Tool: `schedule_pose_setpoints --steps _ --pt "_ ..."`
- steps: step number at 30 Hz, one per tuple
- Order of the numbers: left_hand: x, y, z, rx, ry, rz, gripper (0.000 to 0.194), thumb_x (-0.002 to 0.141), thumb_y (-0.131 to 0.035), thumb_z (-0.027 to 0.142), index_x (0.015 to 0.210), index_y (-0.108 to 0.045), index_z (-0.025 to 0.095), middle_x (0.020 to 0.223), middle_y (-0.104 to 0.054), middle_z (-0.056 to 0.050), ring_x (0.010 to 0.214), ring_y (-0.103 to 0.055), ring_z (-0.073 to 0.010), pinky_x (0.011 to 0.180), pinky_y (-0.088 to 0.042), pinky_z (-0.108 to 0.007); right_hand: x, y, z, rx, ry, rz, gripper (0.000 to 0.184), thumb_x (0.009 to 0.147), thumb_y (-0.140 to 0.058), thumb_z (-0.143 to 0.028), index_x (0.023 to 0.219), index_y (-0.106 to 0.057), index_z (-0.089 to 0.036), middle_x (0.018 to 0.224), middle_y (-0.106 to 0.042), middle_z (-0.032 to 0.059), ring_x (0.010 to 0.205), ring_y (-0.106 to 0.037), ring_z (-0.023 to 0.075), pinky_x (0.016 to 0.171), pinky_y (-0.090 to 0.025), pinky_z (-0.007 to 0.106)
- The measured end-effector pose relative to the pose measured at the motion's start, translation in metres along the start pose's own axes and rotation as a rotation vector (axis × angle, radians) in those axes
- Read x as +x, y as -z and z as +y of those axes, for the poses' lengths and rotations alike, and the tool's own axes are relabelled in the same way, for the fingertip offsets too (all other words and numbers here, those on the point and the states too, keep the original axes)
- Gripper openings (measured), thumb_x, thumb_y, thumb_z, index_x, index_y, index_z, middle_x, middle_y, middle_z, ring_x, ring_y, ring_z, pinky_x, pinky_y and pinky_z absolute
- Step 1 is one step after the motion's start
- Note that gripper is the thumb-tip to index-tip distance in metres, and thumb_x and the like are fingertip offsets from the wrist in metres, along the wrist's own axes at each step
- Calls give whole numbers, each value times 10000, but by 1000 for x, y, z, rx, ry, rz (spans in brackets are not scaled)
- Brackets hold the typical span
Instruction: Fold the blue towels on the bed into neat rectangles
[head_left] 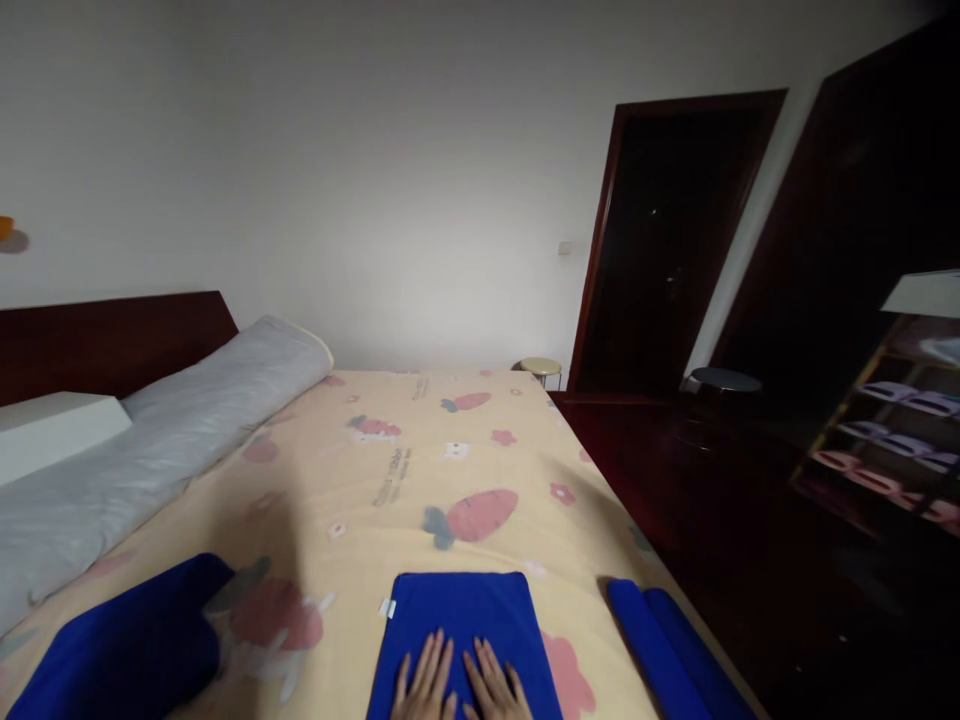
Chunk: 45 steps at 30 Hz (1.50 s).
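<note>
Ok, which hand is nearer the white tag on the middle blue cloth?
Left. The left hand lies flat on the blue cloth, on the side with the tag; the right hand lies beside it, farther across.

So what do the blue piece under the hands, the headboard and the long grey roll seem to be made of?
Blue piece: matte fabric, perhaps microfibre, with soft edges and a small sewn-on-looking tag.
Headboard: probably wood, dark reddish-brown, flat and smooth.
Grey roll: soft cloth, slightly sheeny, with puckers; its filling can't be seen.
</note>
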<state>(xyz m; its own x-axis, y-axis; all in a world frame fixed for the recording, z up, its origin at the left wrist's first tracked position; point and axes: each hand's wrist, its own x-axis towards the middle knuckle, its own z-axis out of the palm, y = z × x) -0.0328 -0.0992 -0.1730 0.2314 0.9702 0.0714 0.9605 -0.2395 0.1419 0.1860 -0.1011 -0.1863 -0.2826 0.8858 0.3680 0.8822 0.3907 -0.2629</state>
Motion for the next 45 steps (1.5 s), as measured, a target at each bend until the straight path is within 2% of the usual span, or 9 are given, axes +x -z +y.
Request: schedule_pose_setpoints --steps 6,9,14,20,23,28,33,40,45 --pt "-14 32 -68 155 146 256 542 956 -320 380 1476 -170 402 1558 -336 7 1407 -380 -279 1127 -235 -624 -25 49 92 -90 -137 -5 557 940 -420 -527 1464 -310 -371 1500 -398 7 1333 -466 273 1041 -455 467" --pt "0 41 -38 184 -4 321 592 954 -340 334 1504 -122 347 1571 -314 4 1431 -339 -242 1180 -187 -531 -10 49 64 -58 -103 6 591 960 -402 -494 1499 -200 -361 1539 -327 3 1380 -402 265 1093 -403 469" --pt "51 36 24 101 -215 196 581 974 -281 265 1513 -67 292 1558 -344 9 1417 -359 -163 1144 -309 -390 54 33 -1 101 62 -182 538 989 -332 -473 1498 -202 -356 1549 -300 -7 1413 -349 219 1136 -350 422" --pt "65 46 -37 89 102 87 555 980 -258 477 1496 -140 313 1584 -266 0 1448 -305 -221 1158 -279 -522 60 55 69 28 -307 -231 618 965 -263 -588 1500 -244 -279 1571 -265 33 1460 -235 233 1182 -225 529" --pt "62 53 -52 109 135 75 558 973 -260 469 1494 -171 290 1577 -286 -8 1451 -297 -227 1170 -245 -538 52 63 94 10 -317 -248 654 952 -277 -608 1501 -252 -254 1570 -275 39 1462 -230 226 1190 -211 521" --pt "62 47 -14 170 54 243 560 965 -277 359 1500 -134 278 1581 -267 -9 1471 -240 -261 1192 -104 -606 62 48 50 -60 -394 -150 644 962 -271 -564 1495 -293 -205 1579 -218 62 1465 -204 277 1187 -203 560" --pt "67 25 17 119 -126 176 549 973 -246 276 1496 -79 306 1563 -320 18 1424 -350 -184 1154 -302 -443 79 32 -9 104 -142 -257 541 992 -214 -487 1489 -298 -292 1564 -254 -3 1455 -238 225 1187 -260 472" --pt "63 48 -51 94 181 57 566 970 -250 476 1494 -173 274 1580 -269 -18 1451 -296 -220 1173 -256 -497 66 61 63 16 -356 -268 645 963 -234 -592 1506 -230 -245 1580 -216 28 1467 -193 222 1200 -197 501" --pt "62 56 -38 148 132 200 565 955 -293 376 1496 -182 255 1570 -293 -34 1458 -273 -268 1187 -127 -602 66 57 62 -40 -364 -193 627 960 -299 -570 1491 -294 -237 1567 -250 55 1455 -221 270 1178 -219 565"
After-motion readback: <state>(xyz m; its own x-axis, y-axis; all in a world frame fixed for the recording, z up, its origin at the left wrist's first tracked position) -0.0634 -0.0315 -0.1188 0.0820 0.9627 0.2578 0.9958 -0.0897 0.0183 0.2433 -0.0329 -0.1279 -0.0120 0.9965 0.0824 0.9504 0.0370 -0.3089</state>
